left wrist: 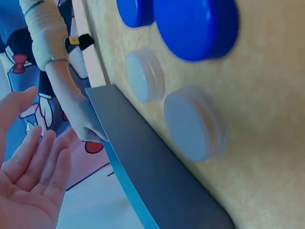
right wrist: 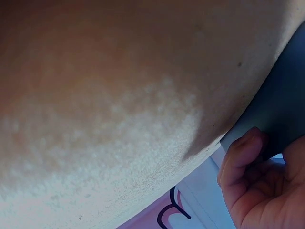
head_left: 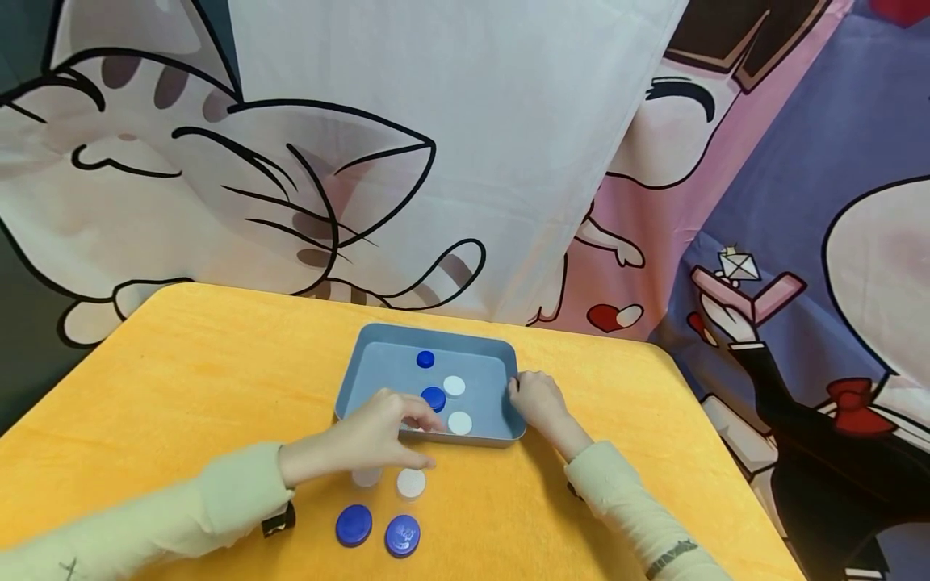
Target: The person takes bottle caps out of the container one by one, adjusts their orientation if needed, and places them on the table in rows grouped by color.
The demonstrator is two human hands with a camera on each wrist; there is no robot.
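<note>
A shallow blue-grey tray (head_left: 381, 379) lies on the table with blue caps (head_left: 425, 359) and white caps (head_left: 454, 386) spread inside. My left hand (head_left: 385, 426) is over the tray's front wall, its fingers spread and nothing between them; it hides the front left of the tray. In the left wrist view the palm of that hand shows bare. My right hand (head_left: 540, 403) grips the tray's right wall, fingers curled at the rim in the right wrist view. Close in front of the tray are two white caps (head_left: 411, 483), one partly covered by the left hand, and two larger blue caps (head_left: 353, 525).
The tray stands near the far edge of a table with a yellow cloth (head_left: 232, 371). Behind it hangs a cartoon-printed curtain (head_left: 501, 161). A black wrist strap (head_left: 278, 520) shows below the left sleeve.
</note>
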